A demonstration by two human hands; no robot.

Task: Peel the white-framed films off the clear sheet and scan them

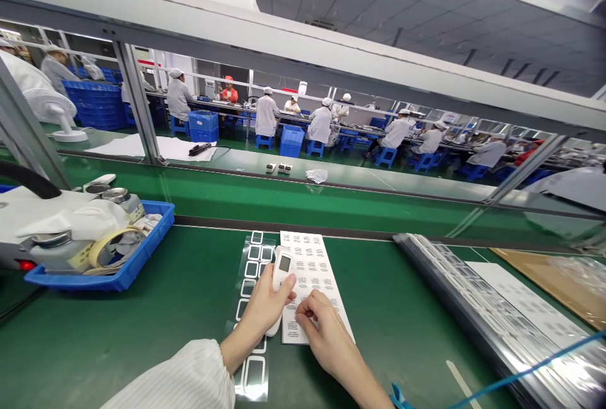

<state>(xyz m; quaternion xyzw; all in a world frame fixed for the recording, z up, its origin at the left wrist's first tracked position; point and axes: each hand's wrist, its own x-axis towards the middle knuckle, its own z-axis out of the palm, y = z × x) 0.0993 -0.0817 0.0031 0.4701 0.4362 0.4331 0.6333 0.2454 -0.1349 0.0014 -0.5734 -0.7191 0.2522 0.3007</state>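
In my left hand (266, 298) is a white handheld device (285, 263) with a small grey screen, its upper end pointing away from me; my fingers wrap round its body. My right hand (324, 328) is closed just to its right, thumb and fingertips pinched together. Whatever is between those fingertips is too small or hidden to make out. Beneath both hands lies a white sheet (326, 276) printed with rows of small dark text. A clear film strip (250, 264) with white rounded frames runs along its left side, partly covered by my left hand and sleeve.
At left, a blue tray (142, 260) holds metal-capped bottles and a tape roll (106, 248). Stacked film sheets (473, 308) lie at right beside brown cardboard (544, 276). A blue cord (530, 368) crosses the lower right. Small devices (284, 168) sit beyond the ledge; several co-workers sit farther back.
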